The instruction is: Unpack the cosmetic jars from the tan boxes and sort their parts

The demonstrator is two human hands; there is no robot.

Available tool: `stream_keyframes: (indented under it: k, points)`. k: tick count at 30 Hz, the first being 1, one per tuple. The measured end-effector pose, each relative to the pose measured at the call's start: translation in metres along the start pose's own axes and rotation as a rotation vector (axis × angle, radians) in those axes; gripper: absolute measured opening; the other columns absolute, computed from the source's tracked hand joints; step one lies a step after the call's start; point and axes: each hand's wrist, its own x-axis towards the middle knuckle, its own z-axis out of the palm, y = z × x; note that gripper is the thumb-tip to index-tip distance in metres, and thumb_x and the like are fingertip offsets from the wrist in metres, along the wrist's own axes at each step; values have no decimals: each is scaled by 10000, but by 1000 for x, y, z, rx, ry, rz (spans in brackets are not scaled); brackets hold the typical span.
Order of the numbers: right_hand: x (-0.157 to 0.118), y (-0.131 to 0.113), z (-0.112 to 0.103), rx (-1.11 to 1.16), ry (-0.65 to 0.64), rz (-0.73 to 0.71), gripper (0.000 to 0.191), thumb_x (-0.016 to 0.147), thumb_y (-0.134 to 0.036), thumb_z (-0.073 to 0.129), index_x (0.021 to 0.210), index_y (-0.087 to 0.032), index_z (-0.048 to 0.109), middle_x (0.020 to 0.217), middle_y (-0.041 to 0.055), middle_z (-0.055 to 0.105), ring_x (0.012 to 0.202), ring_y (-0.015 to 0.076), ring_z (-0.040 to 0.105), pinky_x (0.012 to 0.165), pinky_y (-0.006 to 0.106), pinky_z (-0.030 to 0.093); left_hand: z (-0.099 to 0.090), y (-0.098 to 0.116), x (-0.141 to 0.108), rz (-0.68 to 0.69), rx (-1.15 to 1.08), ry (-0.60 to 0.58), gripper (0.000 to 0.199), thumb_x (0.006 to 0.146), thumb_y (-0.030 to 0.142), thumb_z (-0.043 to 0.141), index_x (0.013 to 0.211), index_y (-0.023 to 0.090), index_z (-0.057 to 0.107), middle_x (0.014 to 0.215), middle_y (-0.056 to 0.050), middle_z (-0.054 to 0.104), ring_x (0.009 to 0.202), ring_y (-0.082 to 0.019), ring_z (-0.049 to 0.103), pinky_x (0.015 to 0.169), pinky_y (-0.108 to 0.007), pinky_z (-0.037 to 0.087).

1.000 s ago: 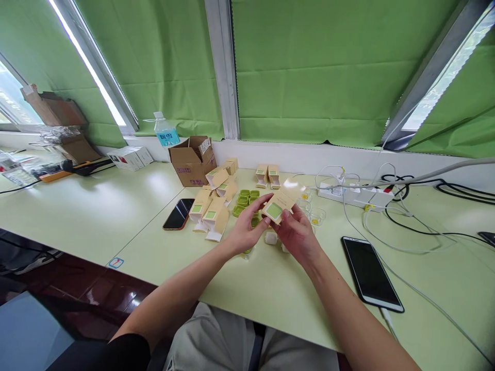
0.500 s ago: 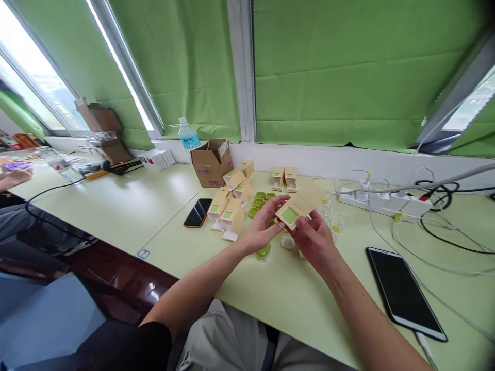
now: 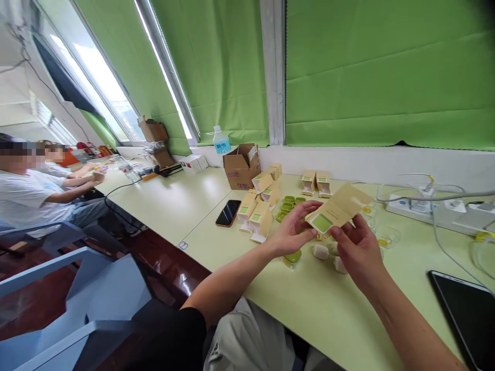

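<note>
Between my two hands is a small tan cardboard box [image 3: 333,212] with a green square on its face and a raised flap. My left hand [image 3: 291,230] pinches its left edge between thumb and fingers. At the lower right side, my right hand [image 3: 360,253] grips it with the thumb in front. Beneath the hands lie small white pieces [image 3: 320,252] and a green-topped clear container [image 3: 293,258]. Several small green containers [image 3: 286,205] stand just behind my left hand, partly hidden by it. Clear containers with yellow bits [image 3: 386,238] lie right of my right hand.
Several similar open boxes [image 3: 260,219] stand left of my hands, with two more [image 3: 316,183] by the wall. A phone [image 3: 228,213], a brown carton [image 3: 242,170], a bottle [image 3: 221,141], a power strip [image 3: 410,205] with cables and a tablet [image 3: 464,309] surround them. Other people [image 3: 34,190] sit far left.
The camera view has turned left, so the table things sit farther right and other people show at left. Both hands still hold the cardboard box, whose raised flap now shows more clearly.
</note>
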Motion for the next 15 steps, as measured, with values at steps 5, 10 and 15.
stream_keyframes:
  k: [5, 10, 15]
  points:
    - [2, 6, -5, -47, 30, 2, 642, 724, -546, 983, 1282, -367, 719, 1328, 68, 788, 1292, 315, 729, 1057, 455, 643, -1, 3, 1, -64, -39, 1, 725, 845, 516, 892, 1449, 287, 562, 1482, -165, 611, 1396, -418, 602, 1073, -529, 546]
    - [1, 12, -8, -67, 22, 43, 565, 702, -549, 997, 1160, -333, 745, 1297, 87, 803, 1222, 319, 757, 986, 438, 669, -7, 0, 2, -117, -25, -3, 751, 799, 369, 881, 1469, 272, 556, 1466, -155, 624, 1396, -393, 604, 990, -448, 567]
    - [-4, 9, 4, -22, -3, 54, 607, 690, -498, 1024, 1179, -322, 711, 1228, 64, 824, 1187, 293, 768, 1040, 456, 637, -10, -12, 3, -116, 34, 62, 796, 699, 252, 818, 1447, 257, 546, 1389, -127, 661, 1244, -340, 681, 856, -380, 581]
